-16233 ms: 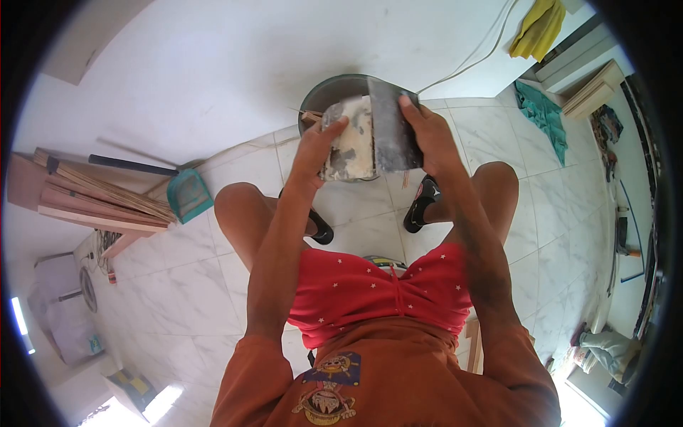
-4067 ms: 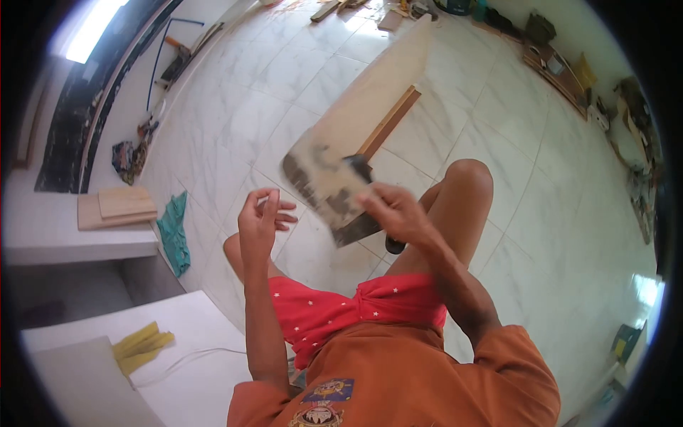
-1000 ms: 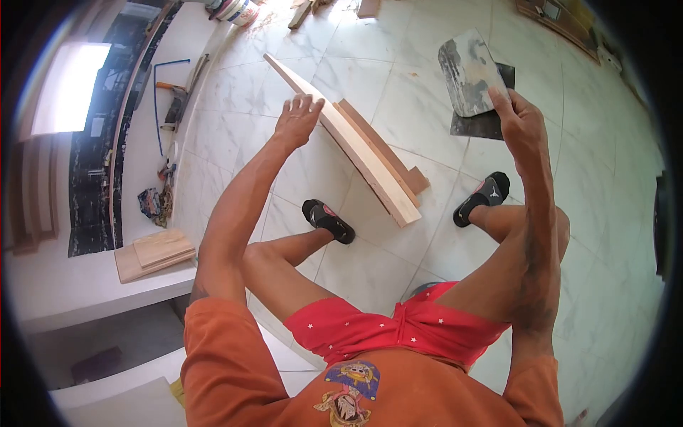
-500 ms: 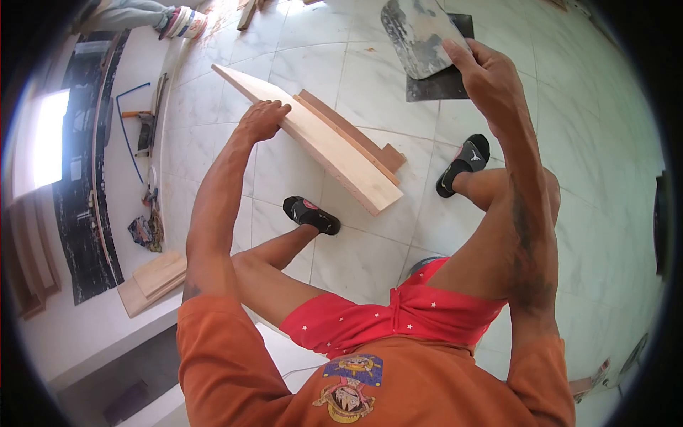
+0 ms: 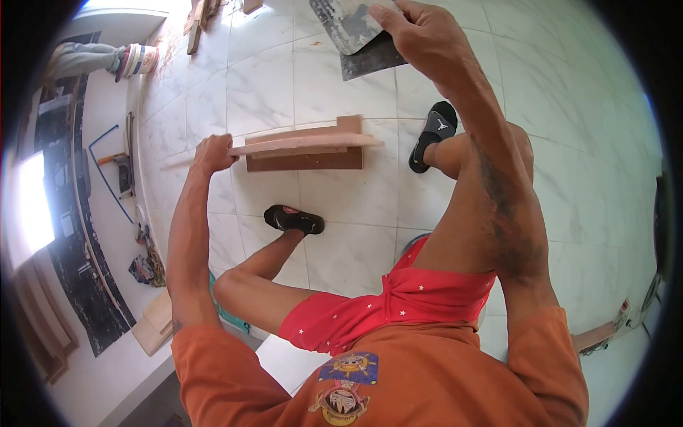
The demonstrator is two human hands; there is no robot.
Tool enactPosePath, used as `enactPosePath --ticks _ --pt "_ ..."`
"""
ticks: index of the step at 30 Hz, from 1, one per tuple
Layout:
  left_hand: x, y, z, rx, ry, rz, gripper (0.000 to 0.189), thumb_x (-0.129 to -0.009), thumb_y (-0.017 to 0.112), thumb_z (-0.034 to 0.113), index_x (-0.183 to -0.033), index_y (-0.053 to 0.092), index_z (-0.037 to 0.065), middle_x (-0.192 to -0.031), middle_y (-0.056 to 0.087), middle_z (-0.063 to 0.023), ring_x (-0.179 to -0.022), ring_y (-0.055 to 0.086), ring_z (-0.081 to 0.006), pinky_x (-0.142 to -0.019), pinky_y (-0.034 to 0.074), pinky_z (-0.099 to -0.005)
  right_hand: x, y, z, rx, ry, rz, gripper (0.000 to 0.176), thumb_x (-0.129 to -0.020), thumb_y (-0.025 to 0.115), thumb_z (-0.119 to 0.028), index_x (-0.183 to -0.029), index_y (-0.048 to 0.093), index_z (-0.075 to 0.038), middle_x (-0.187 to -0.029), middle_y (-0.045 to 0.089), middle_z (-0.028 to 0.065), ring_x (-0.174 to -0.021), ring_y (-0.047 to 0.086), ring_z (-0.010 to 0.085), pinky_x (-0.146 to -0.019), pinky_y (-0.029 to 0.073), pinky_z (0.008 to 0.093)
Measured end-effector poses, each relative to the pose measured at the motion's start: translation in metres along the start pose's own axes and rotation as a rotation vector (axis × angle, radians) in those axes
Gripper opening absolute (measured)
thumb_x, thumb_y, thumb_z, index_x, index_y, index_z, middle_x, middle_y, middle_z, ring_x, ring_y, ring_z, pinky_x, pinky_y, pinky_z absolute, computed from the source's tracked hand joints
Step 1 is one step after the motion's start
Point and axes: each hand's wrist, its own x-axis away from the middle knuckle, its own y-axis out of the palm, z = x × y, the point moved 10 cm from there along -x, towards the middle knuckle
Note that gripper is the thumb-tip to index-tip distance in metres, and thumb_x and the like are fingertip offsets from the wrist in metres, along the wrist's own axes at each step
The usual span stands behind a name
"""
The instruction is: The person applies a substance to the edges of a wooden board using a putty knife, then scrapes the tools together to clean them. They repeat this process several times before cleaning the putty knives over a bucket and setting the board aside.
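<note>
My left hand (image 5: 215, 153) is closed round a long pale wooden board (image 5: 306, 144), which is seen nearly edge-on and slightly blurred. Under or behind that board, brown wooden pieces (image 5: 306, 163) lie on the tiled floor. At the top, my right hand (image 5: 420, 32) grips a grey-smeared flat plate (image 5: 347, 27) by its edge, thumb on top. A dark flat sheet (image 5: 371, 60) shows just below the plate.
My slippered feet stand on the tiles, either side of the brown pieces. At the upper left, another person's leg (image 5: 85, 60) is beside a white bucket (image 5: 139, 60). A blue-framed saw (image 5: 107, 174) and wood pieces (image 5: 153, 324) lie at the left.
The pale board has turned from a diagonal to nearly level and onto its edge, with my left hand lower and further left. My right hand and the plate have shifted left and up in view.
</note>
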Motion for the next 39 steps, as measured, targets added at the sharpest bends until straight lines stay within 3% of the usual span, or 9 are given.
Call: enactPosePath --ticks 7,18,26,28,31,34,36,37,39 --pt "0.037 0.051 -0.056 0.124 -0.271 -0.165 0.046 -0.069 0.083 0.040 -0.095 0.072 0.004 -0.091 0.073 -0.0193 -0.091 0.070 -0.0350 -0.080 0.054 -0.0436 -0.002 0.005 -0.002 -0.009 -0.007 -0.037 0.039 -0.097 0.056 -0.031 -0.093 0.070 0.005 -0.069 0.064 0.0092 -0.064 0.057 0.0159 -0.060 0.047 0.0328" --pt "0.088 0.119 -0.130 0.398 -0.588 -0.270 0.049 -0.070 0.079 0.048 -0.081 0.073 0.001 -0.077 0.072 -0.0170 -0.075 0.070 -0.0313 -0.074 0.054 -0.0415 -0.002 0.008 0.000 0.051 -0.042 0.075 0.037 -0.096 0.061 -0.040 -0.094 0.073 -0.005 -0.069 0.064 0.0020 -0.061 0.053 0.0076 -0.053 0.038 0.0265" --pt "0.110 0.113 -0.132 0.320 -0.591 -0.121 0.049 -0.072 0.080 0.043 -0.090 0.069 -0.002 -0.086 0.072 -0.0220 -0.086 0.070 -0.0341 -0.080 0.054 -0.0423 0.004 0.021 -0.018 0.157 -0.034 -0.006 0.037 -0.095 0.060 -0.038 -0.089 0.069 -0.003 -0.063 0.057 0.0014 -0.058 0.045 0.0102 -0.053 0.037 0.0281" --pt "0.112 0.112 -0.133 0.373 -0.591 -0.116 0.053 -0.073 0.079 0.043 -0.099 0.066 -0.002 -0.094 0.071 -0.0243 -0.092 0.069 -0.0360 -0.084 0.053 -0.0432 0.021 0.020 -0.037 0.147 -0.110 0.033 0.037 -0.094 0.058 -0.031 -0.082 0.067 0.004 -0.063 0.059 0.0164 -0.056 0.054 0.0249 -0.057 0.043 0.0390" --pt "0.120 0.105 -0.136 0.332 -0.599 0.048 0.057 -0.076 0.079 0.041 -0.110 0.062 -0.001 -0.108 0.067 -0.0269 -0.101 0.066 -0.0370 -0.088 0.052 -0.0432 0.042 0.030 -0.048 0.215 -0.266 -0.018 0.026 -0.090 0.059 -0.018 -0.072 0.057 0.001 -0.070 0.058 0.0209 -0.063 0.058 0.0393 -0.058 0.044 0.0463" --pt "0.132 0.008 -0.075 0.223 -0.486 0.578 0.045 -0.083 0.076 0.034 -0.110 0.061 0.002 -0.113 0.062 -0.0228 -0.106 0.061 -0.0370 -0.089 0.049 -0.0432 0.060 0.054 -0.029 0.380 -0.197 -0.286 0.016 -0.086 0.062 -0.011 -0.074 0.054 -0.004 -0.073 0.054 0.0151 -0.064 0.057 0.0367 -0.056 0.045 0.0453" --pt "0.109 -0.019 0.006 0.557 -0.387 0.454 0.033 -0.086 0.073 0.024 -0.108 0.062 0.002 -0.104 0.061 -0.0179 -0.099 0.061 -0.0360 -0.087 0.049 -0.0430 0.062 0.066 -0.023 0.505 -0.186 -0.421 0.016 -0.081 0.068 -0.005 -0.074 0.053 -0.004 -0.073 0.049 0.0124 -0.063 0.053 0.0326 -0.053 0.041 0.0430" --pt "0.092 -0.019 0.060 0.627 -0.166 0.385 0.023 -0.087 0.070 0.014 -0.105 0.062 0.002 -0.101 0.060 -0.0153 -0.096 0.060 -0.0343 -0.086 0.049 -0.0417 0.061 0.073 -0.014 0.529 -0.162 -0.473 0.015 -0.082 0.068 -0.007 -0.075 0.054 -0.005 -0.074 0.050 0.0113 -0.064 0.054 0.0307 -0.054 0.043 0.0419" --pt "0.072 0.093 0.173 0.915 0.197 0.106 0.026 -0.087 0.070 0.022 -0.105 0.061 0.005 -0.102 0.063 -0.0166 -0.097 0.062 -0.0364 -0.085 0.050 -0.0439 0.054 0.087 0.005 0.582 -0.123 -0.574 0.015 -0.084 0.067 -0.012 -0.077 0.055 -0.006 -0.076 0.050 0.0090 -0.065 0.056 0.0271 -0.054 0.046 0.0397"
